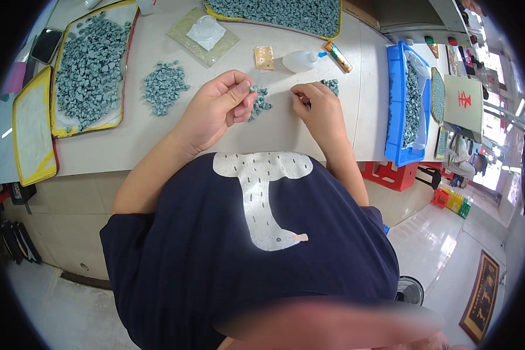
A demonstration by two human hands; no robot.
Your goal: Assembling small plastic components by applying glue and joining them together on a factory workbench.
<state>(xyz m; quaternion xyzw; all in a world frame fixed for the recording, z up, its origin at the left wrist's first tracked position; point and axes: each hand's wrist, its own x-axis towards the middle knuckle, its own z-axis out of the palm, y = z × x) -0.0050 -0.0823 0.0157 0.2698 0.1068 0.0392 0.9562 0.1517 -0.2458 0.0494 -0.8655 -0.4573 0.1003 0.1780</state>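
Note:
Between the thumb and forefinger of my left hand [219,108] is a small grey-green piece [253,88], roughly cone-shaped. Behind those fingers lies a little heap of similar pieces [263,105], partly covered by the hand. My right hand [322,111] rests at the table just to the right, its fingertips pinched together; a dark bit shows at them, too small to make out. Another small cluster of grey-green pieces [331,86] sits right behind my right hand. To the left of my left hand, a larger loose pile [164,87] lies on the white table [186,131].
Yellow-rimmed trays of pieces stand at left [57,125] and back [230,18]. Nearby are an empty-looking yellow tray [35,128], phone [46,46], plastic bag [219,55], patterned square [264,58], squeeze bottle [300,61], orange tube [338,57] and blue crate [395,105].

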